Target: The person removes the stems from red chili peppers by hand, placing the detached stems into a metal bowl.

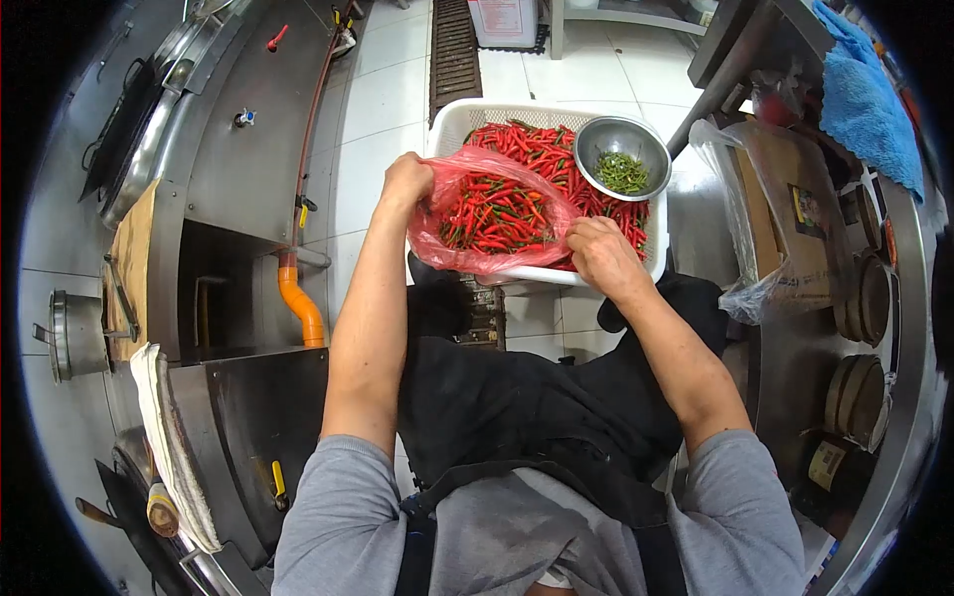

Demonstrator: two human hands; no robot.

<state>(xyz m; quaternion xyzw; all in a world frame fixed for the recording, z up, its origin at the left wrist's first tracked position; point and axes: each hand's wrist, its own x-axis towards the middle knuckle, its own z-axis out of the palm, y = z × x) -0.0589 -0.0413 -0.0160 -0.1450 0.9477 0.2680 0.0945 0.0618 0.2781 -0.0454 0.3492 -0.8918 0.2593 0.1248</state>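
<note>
My left hand (408,183) is closed on the left rim of a thin red plastic bag (452,256). On its other side, my right hand (603,252) pinches the bag's right rim. Between them the bag's mouth stands wide, showing red chili peppers (499,214) with green stems inside. The bag rests on a white perforated plastic basket (455,121), where more loose red chilies (542,149) lie. A steel bowl (588,139) holding green chili stems (620,173) sits on the chilies at the basket's right side.
Steel kitchen units (253,109) line the left, with an orange drain pipe (298,301) below. To the right stands a steel shelf with a plastic-wrapped cardboard box (795,219) and a blue towel (865,99). A floor drain grate (454,60) runs behind the basket.
</note>
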